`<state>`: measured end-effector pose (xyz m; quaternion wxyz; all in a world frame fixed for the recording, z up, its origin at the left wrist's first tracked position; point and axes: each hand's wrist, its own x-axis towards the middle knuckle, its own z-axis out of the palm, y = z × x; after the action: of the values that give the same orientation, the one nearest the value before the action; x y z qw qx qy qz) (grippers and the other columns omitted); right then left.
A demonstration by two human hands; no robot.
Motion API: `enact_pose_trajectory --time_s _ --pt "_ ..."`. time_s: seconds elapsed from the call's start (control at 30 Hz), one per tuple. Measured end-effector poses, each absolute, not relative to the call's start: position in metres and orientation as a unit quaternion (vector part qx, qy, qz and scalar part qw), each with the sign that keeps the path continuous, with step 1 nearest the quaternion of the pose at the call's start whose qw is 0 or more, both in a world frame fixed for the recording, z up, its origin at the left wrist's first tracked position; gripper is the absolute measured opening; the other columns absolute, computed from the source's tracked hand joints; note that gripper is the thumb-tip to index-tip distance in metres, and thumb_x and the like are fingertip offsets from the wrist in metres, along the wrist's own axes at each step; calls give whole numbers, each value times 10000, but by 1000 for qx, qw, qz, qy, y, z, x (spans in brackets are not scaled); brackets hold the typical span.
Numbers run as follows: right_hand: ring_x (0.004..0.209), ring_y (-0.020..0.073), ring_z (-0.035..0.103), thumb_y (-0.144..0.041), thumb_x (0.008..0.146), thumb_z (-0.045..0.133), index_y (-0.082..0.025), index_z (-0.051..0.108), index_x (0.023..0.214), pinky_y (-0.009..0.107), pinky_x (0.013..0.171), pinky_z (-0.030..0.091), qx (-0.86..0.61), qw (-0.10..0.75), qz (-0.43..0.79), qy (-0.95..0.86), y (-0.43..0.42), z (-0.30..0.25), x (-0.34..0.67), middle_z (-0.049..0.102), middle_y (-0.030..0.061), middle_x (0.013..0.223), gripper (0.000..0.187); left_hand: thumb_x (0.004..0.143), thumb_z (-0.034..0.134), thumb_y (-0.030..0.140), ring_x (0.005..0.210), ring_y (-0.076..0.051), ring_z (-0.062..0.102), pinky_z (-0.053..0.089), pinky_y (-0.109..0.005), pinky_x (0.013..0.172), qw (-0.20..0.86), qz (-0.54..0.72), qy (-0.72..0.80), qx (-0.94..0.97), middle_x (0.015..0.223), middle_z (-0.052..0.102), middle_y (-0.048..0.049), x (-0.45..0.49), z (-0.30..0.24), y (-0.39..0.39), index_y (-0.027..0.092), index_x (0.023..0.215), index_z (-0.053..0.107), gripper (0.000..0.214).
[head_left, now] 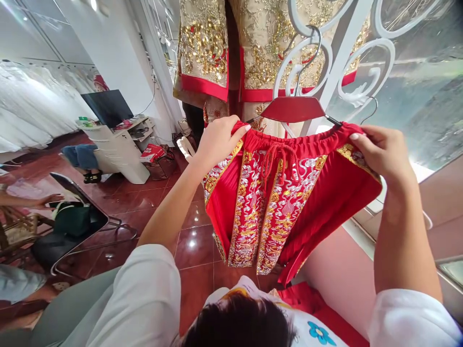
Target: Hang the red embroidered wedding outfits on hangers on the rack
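both hands hold up a red embroidered skirt (275, 202) by its waistband (289, 140). the left hand (219, 140) pinches one end and the right hand (383, 154) grips the other, with the band spread just below a red hanger (293, 109) hooked on a white scrollwork rack (340, 58). a gold beaded jacket (260, 43) hangs behind, above red floor tiles (191, 241).

The pleated skirt (289, 202) is bright red, with vertical panels embroidered in gold and silver and a plain red drawstring (278, 161). The hanger (293, 109) is a deeper red. The jacket (260, 48) is cream, thick with gold sequins and edged in red bands. The floor tiles (195, 241) are glossy reddish brown, the desk (119, 149) white and the monitor (107, 107) black.
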<state>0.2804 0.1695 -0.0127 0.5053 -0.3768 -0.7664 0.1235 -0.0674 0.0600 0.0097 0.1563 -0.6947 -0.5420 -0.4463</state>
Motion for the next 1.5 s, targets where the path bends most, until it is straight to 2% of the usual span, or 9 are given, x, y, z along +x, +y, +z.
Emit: enact_pose_trajectory --time_s 0.17,0.3,0.43,0.57,0.77,1.13,1.23,1.4,1.5 --pt "431 62 280 -530 807 577 -156 459 521 229 427 183 -428 456 233 -745 167 -4 281 339 -24 463 485 859 497 502 579 -136 476 444 -312 734 50 -409 -518 -749 504 335 26 -79 23 70 172 534 444 466" --pt "398 71 315 -648 692 642 -162 507 567 233 406 195 -429 447 350 -703 160 -4 283 399 -13 459 519 856 499 495 676 -142 557 468 -293 762 78 -446 -515 -728 656 561 -6 -84 21 67 166 695 577 374" --pt "517 84 382 -635 681 645 -151 616 735 243 487 282 -370 515 276 -723 151 -21 284 493 8 603 488 837 537 449 918 -159 614 488 -273 837 88 -582 -494 -640 992 657 -59 -97 -14 52 190 986 604 307" --pt "564 95 371 -536 710 628 -159 620 762 254 538 286 -371 564 209 -707 150 -39 279 476 -3 620 381 743 655 433 821 -167 622 518 -305 781 68 -610 -546 -571 917 660 -49 -104 -53 46 164 980 596 363" --pt "526 87 194 -539 647 634 -192 323 501 277 516 154 -340 696 260 -576 158 -53 267 234 -25 550 488 690 711 383 875 -174 622 514 -320 827 156 -660 -540 -498 983 648 -66 -92 -66 48 153 1038 566 442" --pt "494 88 242 -637 634 667 -195 354 512 266 491 181 -342 666 334 -573 156 -54 275 306 -24 514 555 784 597 487 868 -199 653 539 -338 812 -54 -657 -505 -557 1009 669 -91 -132 -76 54 153 1077 584 444" --pt "528 109 347 -575 754 588 -184 458 582 261 519 273 -341 674 279 -593 150 -59 271 413 -5 558 447 805 581 447 946 -215 630 513 -374 874 54 -656 -536 -529 1039 652 -92 -119 -75 52 172 1077 581 387" --pt "903 241 564 -389 804 557 -217 614 869 413 828 428 -384 741 -131 -534 112 -100 258 616 73 895 192 775 629 257 1015 -281 585 446 -499 912 462 -605 -525 -381 985 622 -117 -60 -117 12 220 1045 551 283" --pt "695 214 560 -369 824 531 -229 590 763 416 747 453 -444 674 -107 -581 95 -137 242 605 48 731 163 805 570 159 811 -236 621 510 -437 766 420 -528 -538 -504 837 625 -76 -24 -163 -5 250 1021 536 237"
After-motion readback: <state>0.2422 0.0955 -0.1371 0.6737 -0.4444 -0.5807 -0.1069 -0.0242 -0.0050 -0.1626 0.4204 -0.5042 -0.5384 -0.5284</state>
